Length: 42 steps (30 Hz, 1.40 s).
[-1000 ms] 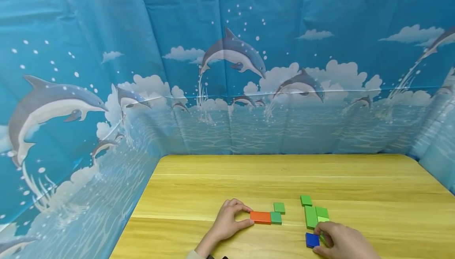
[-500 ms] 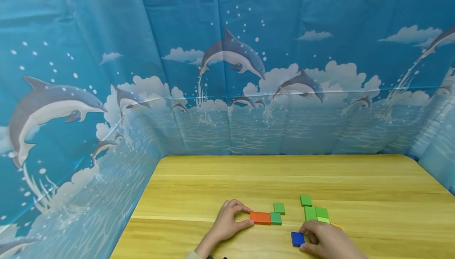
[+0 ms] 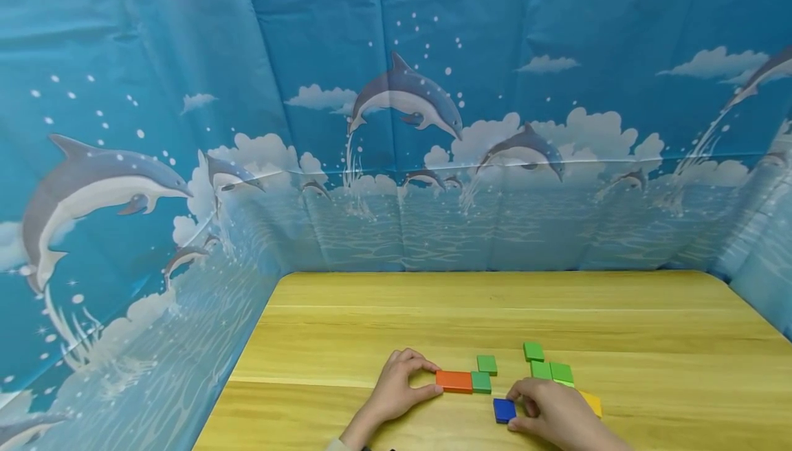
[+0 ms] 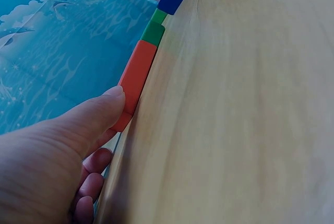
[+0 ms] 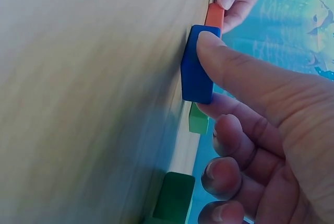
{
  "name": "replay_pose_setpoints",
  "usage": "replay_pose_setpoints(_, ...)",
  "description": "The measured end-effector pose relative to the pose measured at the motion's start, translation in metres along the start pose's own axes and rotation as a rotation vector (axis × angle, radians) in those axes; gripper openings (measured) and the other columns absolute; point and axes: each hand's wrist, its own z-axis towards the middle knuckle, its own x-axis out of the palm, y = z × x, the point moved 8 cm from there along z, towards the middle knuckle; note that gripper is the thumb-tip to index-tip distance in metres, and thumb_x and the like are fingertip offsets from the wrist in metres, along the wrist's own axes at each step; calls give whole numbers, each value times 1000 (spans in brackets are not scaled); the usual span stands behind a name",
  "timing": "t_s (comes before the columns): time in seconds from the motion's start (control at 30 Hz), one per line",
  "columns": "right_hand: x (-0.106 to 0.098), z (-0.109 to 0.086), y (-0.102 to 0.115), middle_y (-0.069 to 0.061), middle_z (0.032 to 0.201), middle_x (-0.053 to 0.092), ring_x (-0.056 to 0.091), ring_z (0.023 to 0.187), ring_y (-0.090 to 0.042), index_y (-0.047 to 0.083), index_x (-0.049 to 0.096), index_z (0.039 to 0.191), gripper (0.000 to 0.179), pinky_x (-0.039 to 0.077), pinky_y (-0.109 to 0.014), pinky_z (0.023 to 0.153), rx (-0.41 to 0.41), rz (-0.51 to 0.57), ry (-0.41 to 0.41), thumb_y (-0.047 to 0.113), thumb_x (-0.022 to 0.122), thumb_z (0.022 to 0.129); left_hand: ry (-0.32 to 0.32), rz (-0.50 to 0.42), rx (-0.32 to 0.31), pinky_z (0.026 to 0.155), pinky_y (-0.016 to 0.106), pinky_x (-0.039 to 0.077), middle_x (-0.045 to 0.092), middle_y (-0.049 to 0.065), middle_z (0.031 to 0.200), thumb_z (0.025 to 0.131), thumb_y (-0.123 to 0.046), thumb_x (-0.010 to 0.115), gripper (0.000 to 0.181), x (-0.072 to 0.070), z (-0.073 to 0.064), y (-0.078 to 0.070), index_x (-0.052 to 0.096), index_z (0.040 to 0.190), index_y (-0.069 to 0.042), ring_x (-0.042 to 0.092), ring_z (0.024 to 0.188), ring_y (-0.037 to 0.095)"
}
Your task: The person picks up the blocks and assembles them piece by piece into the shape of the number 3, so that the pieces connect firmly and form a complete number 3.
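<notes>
On the wooden table, my left hand [image 3: 399,386] pinches the left end of an orange-red rectangular block [image 3: 454,381] between thumb and finger. A dark green square block [image 3: 480,382] touches that block's right end, and a lighter green square block [image 3: 487,365] lies just behind it. My right hand [image 3: 557,410] holds a blue block [image 3: 504,410] by its right edge, thumb on the near side. The right wrist view shows the thumb pressed on the blue block [image 5: 195,65]. In the head view, the blue block lies nearer to me than the green one, a small gap apart.
Behind my right hand lie several green blocks [image 3: 562,372], partly covered by it. A yellow block [image 3: 591,404] shows at the hand's right side. A blue dolphin-print sheet [image 3: 433,231] hangs behind the table [image 3: 371,300] and along its sides.
My right hand has slid the blue block leftward, away from the green group and closer to the orange-red block. The yellow block has come into view. My left hand stays put.
</notes>
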Motion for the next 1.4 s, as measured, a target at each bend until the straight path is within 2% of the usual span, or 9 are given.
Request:
replay_pose_setpoints(0.23, 0, 3, 2, 14, 62, 43, 37, 53, -2, 23, 66, 92, 39, 30, -25, 49, 21, -6, -18, 57, 71, 74, 4, -1, -8, 83, 32, 39, 53, -16, 103, 82, -49, 69, 32, 0, 0, -2, 71, 106, -28, 43, 96, 7)
replay_pose_setpoints(0.67, -1, 7, 7, 16, 62, 42, 37, 53, 0, 22, 67, 93, 36, 30, -23, 48, -31, 1, -55, 53, 73, 75, 9, 2, -10, 83, 32, 38, 53, -17, 100, 82, -51, 68, 32, 0, 0, -1, 70, 105, -28, 43, 94, 7)
replay_pose_setpoints(1.4, -1, 13, 5, 17, 61, 42, 36, 52, 0, 23, 68, 94, 37, 29, -22, 47, -29, -11, -91, 55, 72, 75, 6, 1, -12, 83, 31, 38, 52, -17, 100, 82, -50, 69, 32, 0, 1, -1, 71, 106, -27, 42, 94, 7)
